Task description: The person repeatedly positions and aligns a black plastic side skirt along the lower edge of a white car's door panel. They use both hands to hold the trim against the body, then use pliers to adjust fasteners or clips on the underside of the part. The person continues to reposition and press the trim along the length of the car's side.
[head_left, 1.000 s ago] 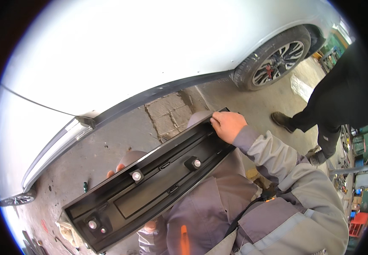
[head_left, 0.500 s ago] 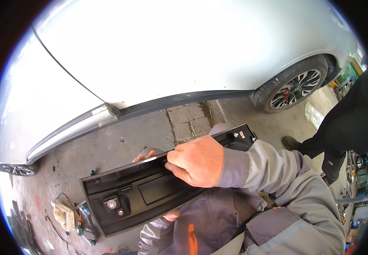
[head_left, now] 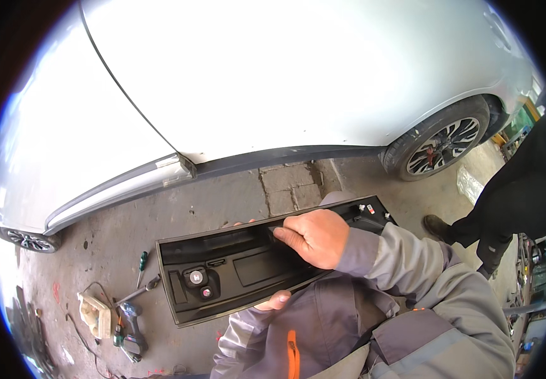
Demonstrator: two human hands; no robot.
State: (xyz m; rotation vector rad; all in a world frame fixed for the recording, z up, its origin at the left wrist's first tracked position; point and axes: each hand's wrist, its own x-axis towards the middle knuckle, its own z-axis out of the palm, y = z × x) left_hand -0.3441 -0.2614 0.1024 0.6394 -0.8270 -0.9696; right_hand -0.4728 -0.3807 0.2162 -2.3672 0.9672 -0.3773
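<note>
A long black plastic trim panel (head_left: 260,270) lies tilted across my lap, its hollow inner side up. White clips sit near its far right end, and a round white fitting (head_left: 196,276) is set in its left part. My left hand (head_left: 275,300) grips the panel from beneath. Its thumb shows at the near edge and fingertips at the far edge; the rest is hidden. Over the panel's middle, my right hand (head_left: 316,237) is closed in a pinch near the far inner wall. What its fingers hold, if anything, is hidden.
A white car (head_left: 273,76) stands in front, with its wheel (head_left: 443,142) to the right. On the floor at left lie a green-handled screwdriver (head_left: 142,262), a ratchet (head_left: 143,288), a cordless power tool (head_left: 133,331) and a pale box (head_left: 96,316). A person in dark trousers (head_left: 513,183) stands at right.
The view has shifted slightly, and the panel sits further right. The screwdriver and ratchet at left now show more fully. My right hand has moved right, still closed over the panel.
</note>
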